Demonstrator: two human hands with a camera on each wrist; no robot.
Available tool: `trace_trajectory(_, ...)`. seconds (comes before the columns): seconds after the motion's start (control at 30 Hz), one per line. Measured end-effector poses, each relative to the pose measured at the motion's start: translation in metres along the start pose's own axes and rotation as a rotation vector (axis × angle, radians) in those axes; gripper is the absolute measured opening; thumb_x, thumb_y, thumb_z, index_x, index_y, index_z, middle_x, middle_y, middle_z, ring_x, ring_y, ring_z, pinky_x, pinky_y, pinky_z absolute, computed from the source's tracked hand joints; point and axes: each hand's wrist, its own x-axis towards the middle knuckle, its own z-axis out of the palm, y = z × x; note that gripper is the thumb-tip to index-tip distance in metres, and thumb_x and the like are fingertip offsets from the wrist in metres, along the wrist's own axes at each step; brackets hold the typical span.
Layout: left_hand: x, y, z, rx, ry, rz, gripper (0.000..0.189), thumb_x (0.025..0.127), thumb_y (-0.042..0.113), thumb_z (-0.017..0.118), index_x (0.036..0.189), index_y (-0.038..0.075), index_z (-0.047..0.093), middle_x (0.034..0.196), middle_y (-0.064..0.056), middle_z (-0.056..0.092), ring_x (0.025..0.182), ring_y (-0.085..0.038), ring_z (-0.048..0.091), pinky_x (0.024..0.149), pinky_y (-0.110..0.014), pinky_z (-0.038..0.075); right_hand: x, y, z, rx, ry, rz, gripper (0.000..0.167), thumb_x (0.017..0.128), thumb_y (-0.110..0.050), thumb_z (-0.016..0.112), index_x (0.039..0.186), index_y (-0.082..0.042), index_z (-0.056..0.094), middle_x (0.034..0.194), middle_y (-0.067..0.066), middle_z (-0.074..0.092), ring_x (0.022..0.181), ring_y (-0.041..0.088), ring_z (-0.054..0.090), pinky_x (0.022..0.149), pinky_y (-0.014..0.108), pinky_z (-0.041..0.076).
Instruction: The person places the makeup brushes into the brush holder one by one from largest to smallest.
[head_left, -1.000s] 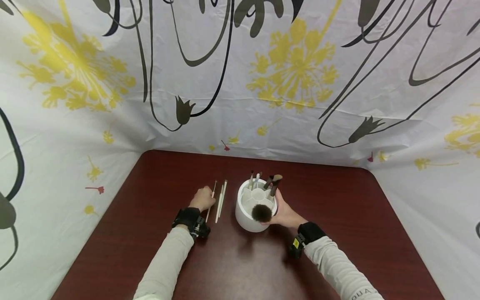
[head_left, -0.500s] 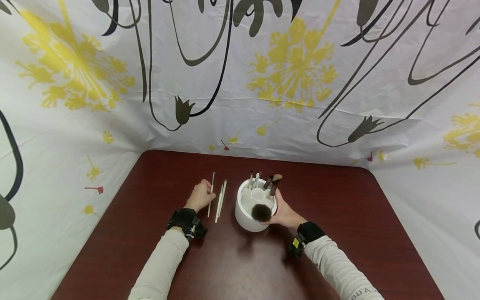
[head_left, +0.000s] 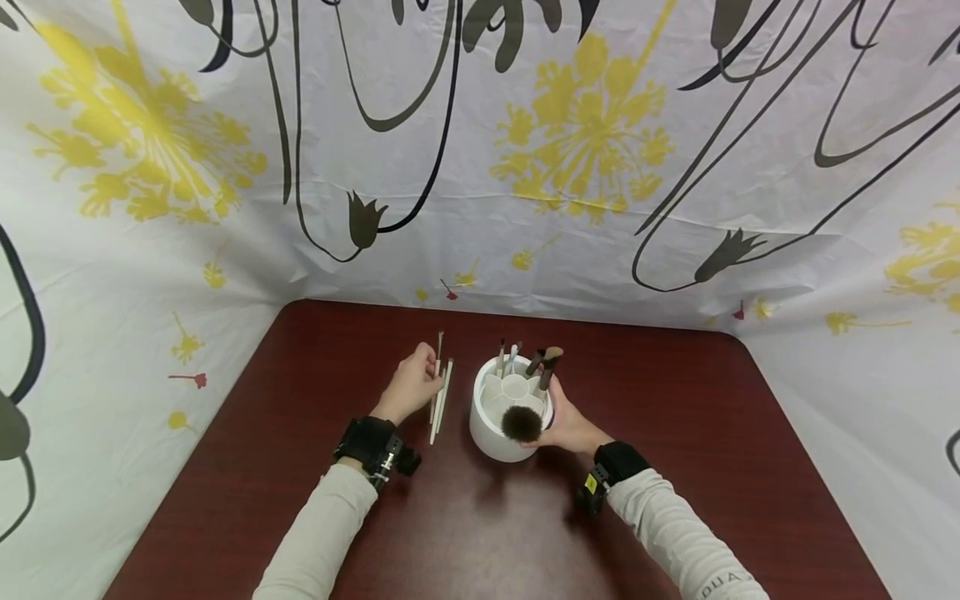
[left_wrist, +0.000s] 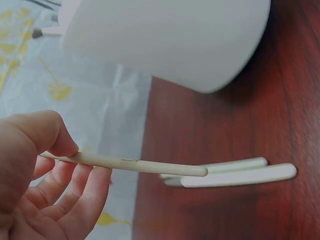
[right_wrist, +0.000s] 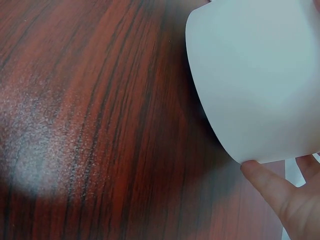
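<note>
My left hand (head_left: 413, 385) pinches a thin pale-handled makeup brush (left_wrist: 135, 164) between thumb and fingers, lifted off the table. Its handle end points toward the white holder in the left wrist view. Two more pale-handled brushes (left_wrist: 240, 176) lie on the table just beyond it. A round white brush holder (head_left: 491, 438) with a divided top stands upright, and my right hand (head_left: 572, 423) grips its right side. Several brushes stand in it, among them a large fluffy dark brush (head_left: 522, 423) at the front and a dark-handled brush (head_left: 550, 365) at the back right.
Everything stands on a dark red wooden table (head_left: 480, 533) with rounded far corners. A white cloth (head_left: 420, 167) with yellow and grey plant prints hangs behind and beside it. Both wrists wear black camera straps.
My left hand has raised the thin brush from the table and carried it forward, then right, over the lying brushes. My right hand and the holder have stayed in place.
</note>
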Motion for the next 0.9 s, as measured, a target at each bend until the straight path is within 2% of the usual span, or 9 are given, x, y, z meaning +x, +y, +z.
trace_trajectory(0.23,-0.002,0.025,-0.005,-0.035,0.025,0.084,0.026,0.074,0.004,0.059,0.092,0.008,0.041,0.080,-0.004,0.054,0.072,-0.014,0.053,0.062,-0.027,0.044,0.000,0.000,0.000,0.007,0.001,0.008,0.116,0.057,0.004,0.080,0.142,-0.005,0.003,0.142,0.022,0.025,0.127,0.033,0.023,0.102,0.053,0.016)
trace_trajectory(0.47,-0.004,0.052,-0.012,-0.059,0.060,0.147,0.026,0.072,0.004,0.059,0.091,0.007,0.043,0.080,-0.004,0.054,0.071,-0.013,0.056,0.062,-0.027,0.047,-0.001,-0.001,0.001,0.034,-0.001,0.036,0.119,0.056,0.003,0.081,0.143,-0.008,0.001,0.144,0.020,0.020,0.128,0.032,0.023,0.102,0.052,0.016)
trace_trajectory(0.67,-0.006,0.068,-0.014,-0.068,0.083,0.171,0.026,0.072,0.004,0.059,0.092,0.008,0.042,0.081,-0.004,0.054,0.071,-0.012,0.056,0.060,-0.025,0.046,-0.001,-0.002,0.002,0.028,0.003,0.039,0.120,0.056,0.002,0.082,0.143,-0.009,0.000,0.145,0.020,0.019,0.128,0.032,0.023,0.102,0.053,0.017)
trace_trajectory(0.9,-0.009,0.083,-0.016,-0.121,0.104,0.236,0.024,0.075,0.003,0.057,0.092,0.007,0.041,0.080,-0.004,0.055,0.068,-0.011,0.056,0.057,-0.025,0.045,-0.001,-0.003,0.002,0.031,-0.003,0.022,0.118,0.057,0.002,0.082,0.143,-0.007,0.002,0.143,0.019,0.023,0.127,0.032,0.025,0.101,0.053,0.018)
